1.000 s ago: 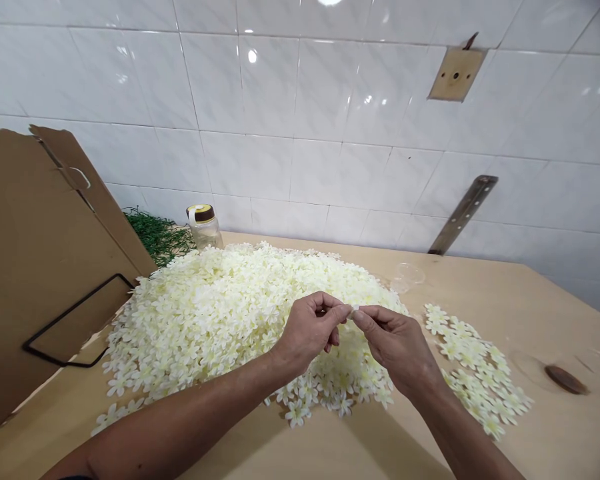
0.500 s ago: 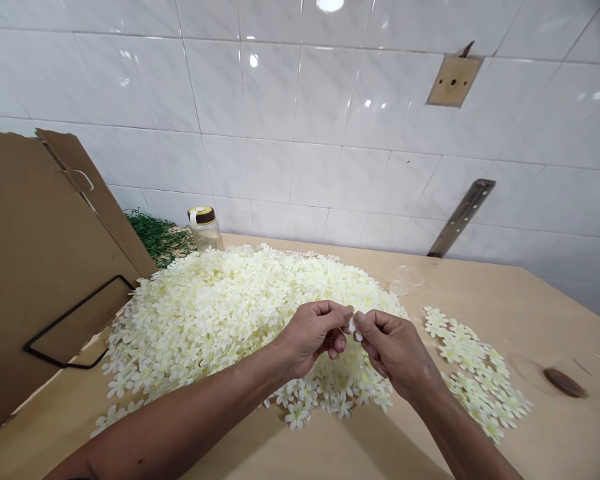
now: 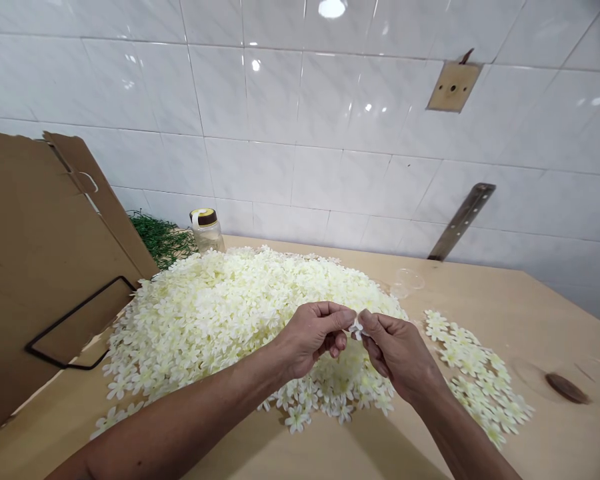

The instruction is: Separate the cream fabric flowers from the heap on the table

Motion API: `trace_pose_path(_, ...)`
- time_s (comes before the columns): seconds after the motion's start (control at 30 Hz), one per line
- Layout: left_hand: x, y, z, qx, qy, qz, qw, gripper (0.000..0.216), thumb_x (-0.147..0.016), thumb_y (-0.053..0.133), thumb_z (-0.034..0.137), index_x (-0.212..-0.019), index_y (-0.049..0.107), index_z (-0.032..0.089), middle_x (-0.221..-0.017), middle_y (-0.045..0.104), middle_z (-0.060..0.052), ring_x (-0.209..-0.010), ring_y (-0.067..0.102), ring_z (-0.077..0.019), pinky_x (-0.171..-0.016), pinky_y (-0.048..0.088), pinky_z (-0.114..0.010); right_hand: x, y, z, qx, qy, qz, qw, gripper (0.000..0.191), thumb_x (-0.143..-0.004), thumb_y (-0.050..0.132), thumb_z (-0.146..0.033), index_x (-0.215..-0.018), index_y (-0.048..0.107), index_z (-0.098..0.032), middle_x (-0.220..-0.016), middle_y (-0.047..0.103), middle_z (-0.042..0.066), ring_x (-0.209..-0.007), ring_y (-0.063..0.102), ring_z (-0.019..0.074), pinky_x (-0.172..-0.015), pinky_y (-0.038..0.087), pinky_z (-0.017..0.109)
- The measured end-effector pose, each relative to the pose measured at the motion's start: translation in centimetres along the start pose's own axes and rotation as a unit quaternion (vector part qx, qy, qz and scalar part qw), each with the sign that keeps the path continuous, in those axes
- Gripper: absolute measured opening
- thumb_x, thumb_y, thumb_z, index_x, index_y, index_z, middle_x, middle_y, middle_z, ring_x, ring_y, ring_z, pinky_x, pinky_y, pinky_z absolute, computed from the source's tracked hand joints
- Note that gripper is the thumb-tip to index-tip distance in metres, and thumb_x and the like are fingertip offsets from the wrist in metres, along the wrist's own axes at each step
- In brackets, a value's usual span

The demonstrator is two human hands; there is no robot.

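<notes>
My left hand (image 3: pixel 314 337) and my right hand (image 3: pixel 397 353) meet fingertip to fingertip above the near edge of a big heap of cream-white fabric flowers (image 3: pixel 215 313). Both hands are closed in a pinch on one small white flower (image 3: pixel 357 327) held between them. A smaller, flatter patch of the same flowers (image 3: pixel 475 373) lies on the wooden table (image 3: pixel 330 453) to the right of my right hand.
A cardboard box flap (image 3: pixel 35 267) with a black wire frame (image 3: pixel 75 320) leans at the left. Green plastic foliage (image 3: pixel 160 237) and a jar with a brown lid (image 3: pixel 206 230) stand at the back by the tiled wall. A clear plastic cup (image 3: pixel 407 280) lies behind the heap.
Both hands dropped slightly and their fingers curled tighter around the small flower. The heap and the other things have not moved.
</notes>
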State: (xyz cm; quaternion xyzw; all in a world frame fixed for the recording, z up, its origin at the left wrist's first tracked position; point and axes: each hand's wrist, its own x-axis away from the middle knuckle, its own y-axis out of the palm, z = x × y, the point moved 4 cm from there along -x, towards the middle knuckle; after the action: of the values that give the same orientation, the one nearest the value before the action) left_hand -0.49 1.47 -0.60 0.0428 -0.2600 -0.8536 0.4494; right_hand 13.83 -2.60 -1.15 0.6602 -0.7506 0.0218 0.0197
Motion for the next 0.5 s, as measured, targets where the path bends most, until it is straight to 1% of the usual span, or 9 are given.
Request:
trace_pose_path(0.1,0.0,0.1,-0.1,0.012,-0.004,-0.003,1.000,0.035,-0.069,0.083,0.039,-0.083,0.065,0.012,-0.058,0.056,0.002,-0.045,0.050,-0.0069,-0.041,0.036,-0.020,0.1,-0.1,0.0,0.005,-0.009,0.001,1.000,0.054,-0.077,0.070,-0.063,-0.055,0.047,-0.019,-0.044,0.037,-0.007,-0.033,0.029,0.0048,-0.035,0.022,0.020)
trace_pose_path(0.17,0.1,0.4,-0.2,0.011,-0.015,-0.026,0.999,0.035,-0.069,0.082,0.039,-0.085,0.066,0.012,-0.060,0.057,0.001,-0.045,0.051,-0.0073,-0.041,0.036,-0.020,0.0,-0.3,0.2,0.016,-0.009,0.011,1.000,0.053,-0.077,0.071,-0.063,-0.057,0.049,-0.019,-0.045,0.037,-0.007,-0.035,0.028,0.0050,-0.036,0.021,0.020)
trace_pose_path(0.23,0.2,0.5,-0.2,0.014,-0.013,-0.028,0.999,0.035,-0.068,0.083,0.039,-0.081,0.066,0.012,-0.060,0.057,0.001,-0.046,0.051,-0.0072,-0.041,0.036,-0.021,-0.1,-0.4,0.4,0.027,-0.001,0.008,1.000,0.053,-0.077,0.071,-0.063,-0.057,0.050,-0.018,-0.045,0.036,-0.007,-0.036,0.027,0.0050,-0.036,0.020,0.020)
trace_pose_path(0.37,0.1,0.2,-0.2,0.028,-0.001,0.009,1.000,0.036,-0.063,0.087,0.036,-0.078,0.065,0.011,-0.066,0.058,0.001,-0.046,0.051,-0.0060,-0.041,0.035,-0.021,-0.2,-0.4,0.5,0.037,0.008,0.013,0.999,0.055,-0.076,0.070,-0.065,-0.055,0.048,-0.019,-0.043,0.034,-0.007,-0.035,0.026,0.0051,-0.036,0.019,0.022)
trace_pose_path(0.43,-0.2,-0.1,0.0,0.033,0.008,0.019,0.999,0.036,-0.063,0.086,0.036,-0.079,0.064,0.012,-0.071,0.060,0.000,-0.047,0.051,-0.0056,-0.041,0.035,-0.021,-0.2,-0.5,0.3,0.032,0.007,0.020,0.999,0.056,-0.075,0.071,-0.065,-0.053,0.046,-0.019,-0.043,0.034,-0.007,-0.034,0.026,0.0052,-0.037,0.019,0.022)
trace_pose_path(0.5,-0.5,-0.6,0.2,0.035,0.018,0.042,0.998,0.037,-0.064,0.086,0.036,-0.079,0.063,0.012,-0.074,0.061,-0.001,-0.047,0.052,-0.0054,-0.041,0.035,-0.021,-0.4,-0.7,0.1,0.018,0.005,0.023,1.000,0.056,-0.075,0.072,-0.064,-0.053,0.046,-0.019,-0.043,0.035,-0.007,-0.035,0.028,0.0053,-0.038,0.020,0.023)
